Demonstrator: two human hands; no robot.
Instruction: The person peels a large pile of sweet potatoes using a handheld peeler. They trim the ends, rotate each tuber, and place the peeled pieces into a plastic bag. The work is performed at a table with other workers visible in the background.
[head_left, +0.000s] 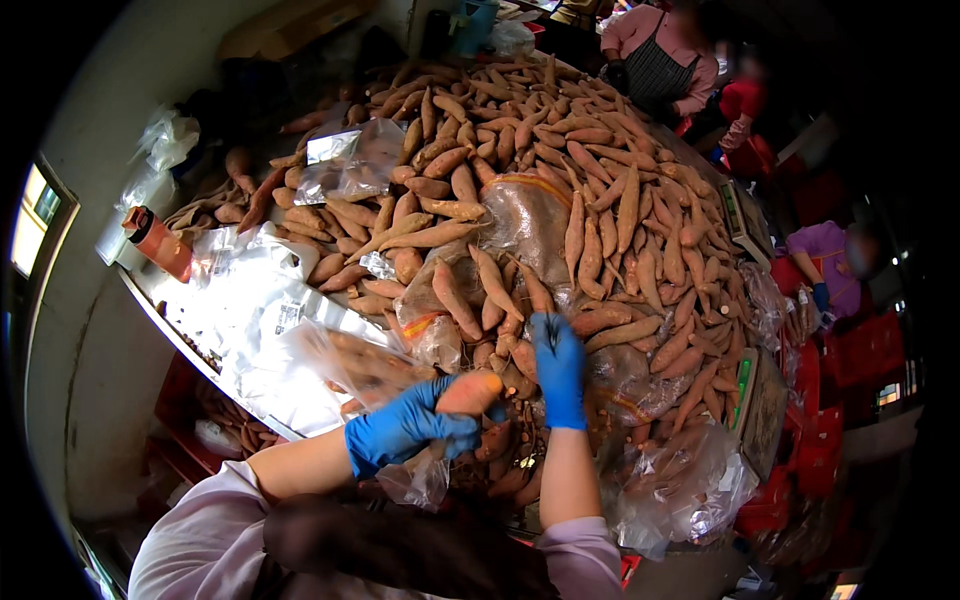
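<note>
Bags of clear plastic lie flat at the left edge of the desk, beside a red bottle. Moving right, I see my left hand in a blue glove, its fingers clenched around a sweet potato; the root lies across the palm with its rounded end poking out above the fingers, low in the middle of the view. Just right of it my right hand, also gloved, reaches up into the heap of sweet potatoes, fingers stretched flat and gripping nothing. Farther right stands a green scale.
</note>
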